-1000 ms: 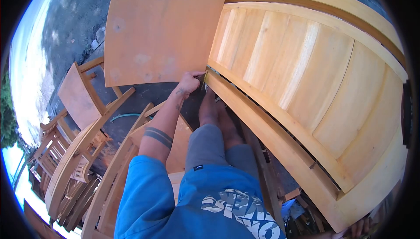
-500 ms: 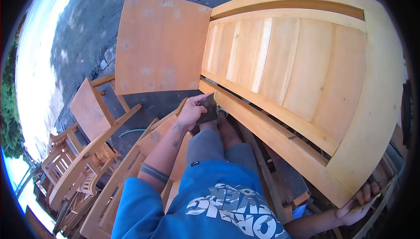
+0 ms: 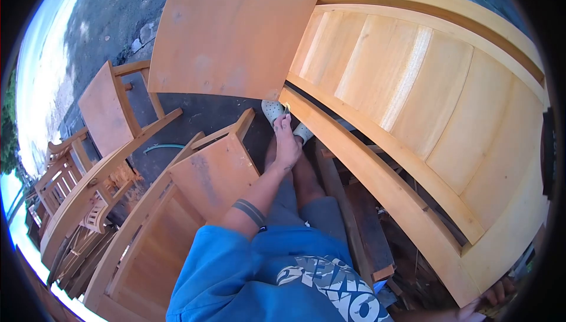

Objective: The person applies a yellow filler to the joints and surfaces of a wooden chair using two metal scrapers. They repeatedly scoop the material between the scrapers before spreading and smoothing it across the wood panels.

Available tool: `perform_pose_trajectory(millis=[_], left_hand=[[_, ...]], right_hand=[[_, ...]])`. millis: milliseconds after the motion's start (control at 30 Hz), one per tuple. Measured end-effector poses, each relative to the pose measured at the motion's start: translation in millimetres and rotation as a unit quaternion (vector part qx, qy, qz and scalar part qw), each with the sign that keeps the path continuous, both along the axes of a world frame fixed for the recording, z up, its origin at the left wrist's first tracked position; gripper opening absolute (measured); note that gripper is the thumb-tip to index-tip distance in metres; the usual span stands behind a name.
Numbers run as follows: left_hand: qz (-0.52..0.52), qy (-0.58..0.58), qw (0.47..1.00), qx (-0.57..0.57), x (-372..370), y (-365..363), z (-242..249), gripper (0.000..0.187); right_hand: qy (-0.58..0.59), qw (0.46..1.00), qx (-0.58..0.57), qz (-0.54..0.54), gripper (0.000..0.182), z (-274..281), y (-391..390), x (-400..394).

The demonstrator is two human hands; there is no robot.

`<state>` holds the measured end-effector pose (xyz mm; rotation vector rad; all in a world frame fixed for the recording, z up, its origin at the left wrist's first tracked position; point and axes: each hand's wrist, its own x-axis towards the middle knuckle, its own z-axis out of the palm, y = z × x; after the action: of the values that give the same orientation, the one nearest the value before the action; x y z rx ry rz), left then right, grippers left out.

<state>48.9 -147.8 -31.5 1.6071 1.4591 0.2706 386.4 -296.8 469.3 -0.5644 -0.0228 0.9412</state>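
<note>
A large pale wooden chair [image 3: 448, 86] lies tipped in front of me, its panelled back to the right and its flat seat [image 3: 236, 33] to the upper left. My left hand [image 3: 287, 142] pinches a piece of sandpaper [image 3: 287, 109], seen nearly edge-on. The sandpaper is at the near end of the chair's long side rail [image 3: 365, 172], by the seat corner. At the lower right, my right hand [image 3: 495, 298] has its fingers curled at the frame's bottom corner, partly hidden by the wood and the dark image edge.
Other wooden chairs stand on the left, one [image 3: 215, 174] close beside my legs and another [image 3: 109, 107] farther off. My feet in pale clogs [image 3: 272, 111] are under the rail. Scrap wood [image 3: 368, 228] lies by my right leg. A green hose [image 3: 164, 146] is on the ground.
My left hand has moved forward with the sandpaper, which has turned from face-on to nearly edge-on at the rail. The view has shifted, and my right hand sits lower in it.
</note>
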Motion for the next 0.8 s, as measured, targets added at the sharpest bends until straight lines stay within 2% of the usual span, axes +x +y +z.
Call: perform_pose_trajectory(millis=[33,133,167,200,233,267,333,367,467,500,600,633,733,800], left_hand=[[-0.036,0.011,0.995,-0.089,-14,6,4,0.053],[-0.059,0.031,0.983,-0.169,-48,39,31,0.047],[-0.034,0.022,0.991,-0.129,-54,56,34,0.045],[-0.006,0.011,0.996,-0.086,-55,79,30,0.043],[-0.016,-0.011,0.989,-0.144,-53,101,27,0.044],[-0.025,-0.031,0.978,-0.205,-51,119,23,0.046],[-0.047,-0.088,0.969,-0.225,-48,135,-13,0.053],[-0.054,-0.084,0.955,-0.280,-36,144,4,0.053],[-0.026,-0.047,0.961,-0.273,-14,126,13,0.053],[-0.053,-0.038,0.960,-0.273,-8,124,30,0.056],[-0.015,-0.149,0.903,-0.402,-4,131,85,0.051],[0.009,-0.163,0.895,-0.414,-6,134,90,0.053],[0.031,-0.168,0.920,-0.352,-15,149,60,0.054],[0.017,-0.109,0.932,-0.347,-15,151,44,0.052]], right_hand=[[-0.017,0.999,-0.046,-0.004,0.024,-5,30,-18],[-0.016,0.999,-0.033,0.003,0.020,-2,37,-11],[-0.040,0.998,-0.057,0.003,0.019,3,36,-11],[-0.064,0.995,-0.077,0.006,0.018,6,34,-8],[-0.088,0.991,-0.097,0.012,0.017,6,35,-3],[-0.095,0.992,-0.067,0.049,0.018,5,20,13],[-0.108,0.987,-0.012,0.117,0.022,5,-35,52],[-0.080,0.993,-0.013,0.091,0.023,1,-43,51],[-0.090,0.995,-0.029,0.043,0.023,-10,-27,32],[-0.091,0.995,-0.030,0.035,0.023,-14,-22,27],[-0.100,0.994,-0.030,0.014,0.023,-18,-20,20],[-0.103,0.994,-0.033,0.012,0.023,-18,-22,19],[-0.106,0.994,-0.034,0.002,0.022,-20,-24,18],[-0.110,0.993,-0.030,0.005,0.022,-21,-28,22]])
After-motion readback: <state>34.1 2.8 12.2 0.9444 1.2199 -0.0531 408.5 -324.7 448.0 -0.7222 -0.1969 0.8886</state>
